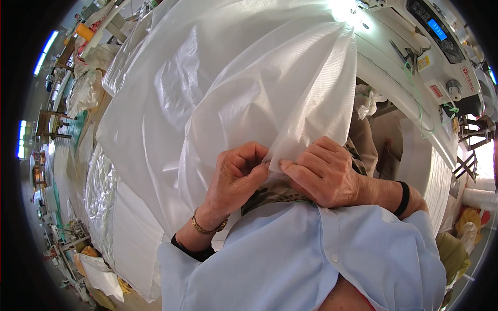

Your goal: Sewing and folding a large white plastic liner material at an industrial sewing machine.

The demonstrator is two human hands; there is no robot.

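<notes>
A large sheet of translucent white plastic fabric (233, 114) spreads over the work surface and drapes down toward my lap. Close to my body, my left hand (238, 173) pinches the sheet's near edge between thumb and fingers. Just beside it, my right hand (324, 173) is closed on the same edge, its thumb pressed against the fingers. Between the two hands a short stretch of the edge shows, apparently folded. From there the fabric runs taut up to the bright lamp at the sewing machine (441, 57), where its far end is hidden by glare.
Scissors (398, 51) lie on the machine table (384, 67) at the upper right. A green thread (415, 90) trails from there over the table's edge. More clear plastic sheeting (101, 197) is heaped at the left. An orange cup-like object (84, 32) stands at the far left.
</notes>
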